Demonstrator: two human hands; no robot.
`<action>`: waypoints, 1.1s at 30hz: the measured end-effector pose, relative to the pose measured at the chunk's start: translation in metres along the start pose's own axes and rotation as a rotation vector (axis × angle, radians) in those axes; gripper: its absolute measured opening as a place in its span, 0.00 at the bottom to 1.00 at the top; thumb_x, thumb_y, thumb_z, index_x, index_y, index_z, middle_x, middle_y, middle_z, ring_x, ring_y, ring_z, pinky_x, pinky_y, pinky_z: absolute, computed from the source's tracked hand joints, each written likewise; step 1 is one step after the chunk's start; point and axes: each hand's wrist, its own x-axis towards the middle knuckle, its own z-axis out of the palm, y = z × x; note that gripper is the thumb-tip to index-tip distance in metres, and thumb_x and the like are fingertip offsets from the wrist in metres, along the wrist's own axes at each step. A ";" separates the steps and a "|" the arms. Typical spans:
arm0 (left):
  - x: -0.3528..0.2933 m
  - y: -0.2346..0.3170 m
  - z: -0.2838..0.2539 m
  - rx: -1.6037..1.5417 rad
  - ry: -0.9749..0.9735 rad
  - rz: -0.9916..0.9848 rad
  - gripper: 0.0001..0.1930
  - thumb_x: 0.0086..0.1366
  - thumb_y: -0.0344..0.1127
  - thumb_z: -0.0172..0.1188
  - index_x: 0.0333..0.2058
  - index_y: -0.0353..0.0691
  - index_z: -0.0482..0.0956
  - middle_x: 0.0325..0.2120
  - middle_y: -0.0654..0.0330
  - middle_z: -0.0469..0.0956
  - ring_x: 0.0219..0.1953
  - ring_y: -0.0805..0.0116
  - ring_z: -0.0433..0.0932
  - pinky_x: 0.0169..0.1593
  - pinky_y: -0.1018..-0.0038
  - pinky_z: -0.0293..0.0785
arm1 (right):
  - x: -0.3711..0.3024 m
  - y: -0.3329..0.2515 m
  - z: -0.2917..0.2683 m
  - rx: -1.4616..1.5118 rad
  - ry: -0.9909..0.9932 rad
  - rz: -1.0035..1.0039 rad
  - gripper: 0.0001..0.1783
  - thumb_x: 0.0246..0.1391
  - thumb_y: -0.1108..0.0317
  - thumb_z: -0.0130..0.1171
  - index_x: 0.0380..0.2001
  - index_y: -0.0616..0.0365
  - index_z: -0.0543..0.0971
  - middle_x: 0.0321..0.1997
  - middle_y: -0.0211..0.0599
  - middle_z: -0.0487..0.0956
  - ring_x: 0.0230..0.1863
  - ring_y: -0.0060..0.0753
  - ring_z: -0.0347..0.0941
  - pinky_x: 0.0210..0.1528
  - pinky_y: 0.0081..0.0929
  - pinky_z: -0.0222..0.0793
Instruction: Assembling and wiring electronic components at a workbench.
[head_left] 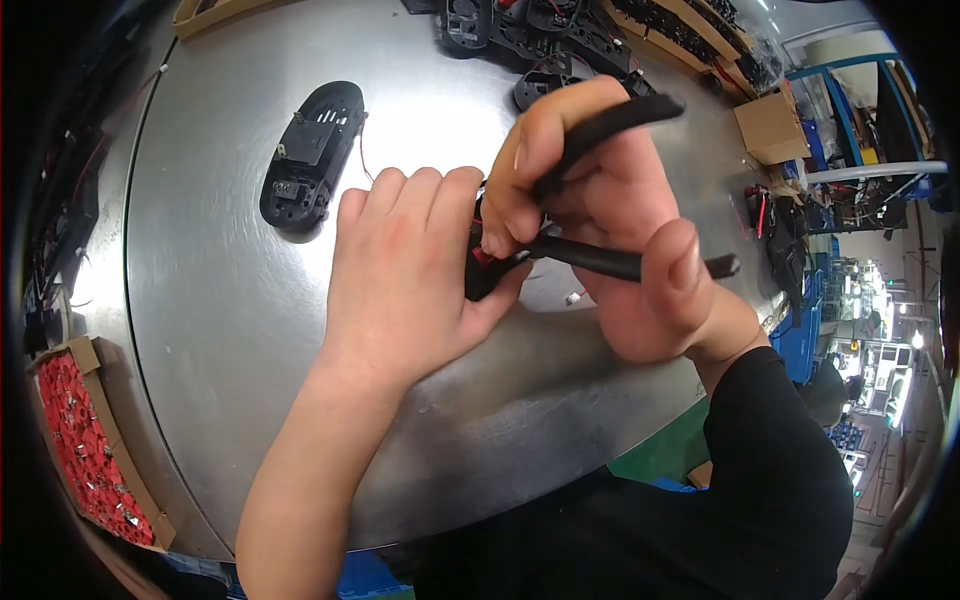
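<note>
In my right hand (630, 205) is a pair of pliers or cutters with black handles (600, 260). The handles are spread apart, with fingers curled round the upper one and the thumb against the lower one. The tool's jaws are hidden near my left hand (400, 260), which is closed over a black plastic part (484, 282) with a bit of red showing. Most of that part is covered by my fingers. A small white connector (573, 298) on a wire sticks out beneath the tool. Left of my left hand lies an elongated black plastic housing (312, 155), a thin wire trailing from it.
Several black housings (545, 45) with wires are piled at the metal table's (220, 400) far side. A carton of red parts (85, 450) stands at the left. Trays of small black parts (690, 35) and a cardboard box (770, 128) are at the far right.
</note>
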 end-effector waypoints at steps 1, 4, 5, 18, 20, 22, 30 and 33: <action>0.000 0.000 -0.002 0.010 -0.011 0.001 0.25 0.51 0.48 0.76 0.43 0.44 0.76 0.35 0.60 0.77 0.41 0.57 0.75 0.47 0.60 0.66 | 0.002 -0.005 0.001 0.002 -0.002 0.003 0.35 0.62 0.42 0.60 0.54 0.63 0.65 0.41 0.34 0.68 0.35 0.19 0.63 0.39 0.21 0.62; -0.001 0.002 -0.002 0.030 -0.014 0.002 0.24 0.52 0.48 0.75 0.42 0.45 0.76 0.35 0.61 0.77 0.41 0.59 0.75 0.48 0.60 0.65 | 0.005 -0.017 0.001 -0.191 -0.053 0.237 0.55 0.50 0.10 0.49 0.53 0.55 0.62 0.39 0.37 0.67 0.42 0.31 0.67 0.52 0.33 0.66; -0.001 0.002 -0.002 0.040 -0.007 0.006 0.23 0.52 0.48 0.75 0.42 0.46 0.76 0.35 0.61 0.77 0.42 0.59 0.75 0.49 0.60 0.65 | 0.005 -0.018 0.002 -0.192 -0.049 0.244 0.55 0.50 0.10 0.50 0.53 0.55 0.63 0.40 0.37 0.67 0.42 0.31 0.66 0.53 0.33 0.66; -0.001 0.001 -0.002 0.025 -0.029 -0.003 0.24 0.53 0.49 0.75 0.43 0.46 0.76 0.34 0.62 0.75 0.42 0.60 0.74 0.49 0.61 0.64 | 0.003 -0.019 0.004 -0.162 -0.021 0.275 0.56 0.47 0.10 0.54 0.55 0.54 0.63 0.41 0.37 0.68 0.43 0.31 0.67 0.53 0.34 0.66; -0.001 0.002 -0.003 0.017 -0.032 -0.011 0.24 0.53 0.48 0.75 0.43 0.46 0.76 0.35 0.62 0.76 0.42 0.59 0.74 0.50 0.61 0.64 | 0.004 -0.022 0.005 -0.161 -0.022 0.276 0.57 0.47 0.10 0.53 0.55 0.54 0.63 0.41 0.37 0.68 0.43 0.31 0.67 0.53 0.34 0.66; -0.001 0.002 -0.003 0.021 -0.027 -0.013 0.24 0.53 0.48 0.75 0.43 0.46 0.76 0.35 0.62 0.76 0.42 0.59 0.74 0.50 0.61 0.65 | 0.005 -0.023 0.005 -0.159 -0.023 0.277 0.57 0.47 0.10 0.53 0.55 0.54 0.64 0.41 0.37 0.68 0.43 0.30 0.67 0.54 0.34 0.66; 0.001 0.003 -0.002 0.018 -0.044 -0.025 0.25 0.53 0.48 0.75 0.44 0.46 0.76 0.35 0.61 0.76 0.43 0.58 0.75 0.50 0.60 0.65 | 0.003 -0.018 0.006 -0.203 0.004 0.239 0.57 0.48 0.11 0.53 0.55 0.56 0.64 0.39 0.37 0.69 0.42 0.30 0.68 0.52 0.33 0.68; -0.001 0.001 0.000 0.022 -0.020 -0.030 0.24 0.52 0.48 0.75 0.44 0.46 0.76 0.35 0.61 0.77 0.42 0.58 0.75 0.49 0.60 0.65 | 0.003 -0.013 0.003 -0.202 -0.018 0.197 0.54 0.52 0.13 0.51 0.53 0.58 0.64 0.39 0.37 0.68 0.41 0.29 0.68 0.51 0.32 0.68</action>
